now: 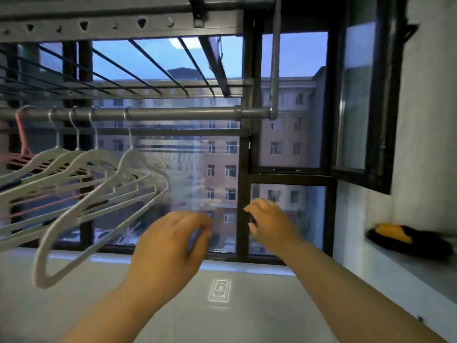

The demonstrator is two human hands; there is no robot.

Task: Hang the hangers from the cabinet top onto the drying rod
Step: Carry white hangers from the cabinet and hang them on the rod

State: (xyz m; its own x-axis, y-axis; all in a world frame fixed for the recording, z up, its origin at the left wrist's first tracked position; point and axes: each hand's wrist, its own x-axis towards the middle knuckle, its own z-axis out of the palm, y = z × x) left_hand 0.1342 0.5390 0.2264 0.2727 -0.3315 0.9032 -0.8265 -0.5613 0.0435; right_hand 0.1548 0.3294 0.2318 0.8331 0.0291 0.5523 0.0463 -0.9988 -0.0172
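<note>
White hangers (99,154) hang on the rod (173,113); left hand (168,246), right hand (269,226) grip nothing.

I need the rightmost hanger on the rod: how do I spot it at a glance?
Find the grey drying rod running across the window. Its left part carries one pink hanger and four white ones. Yours is the white hanger farthest right, its hook standing apart from the other three hooks.
</note>
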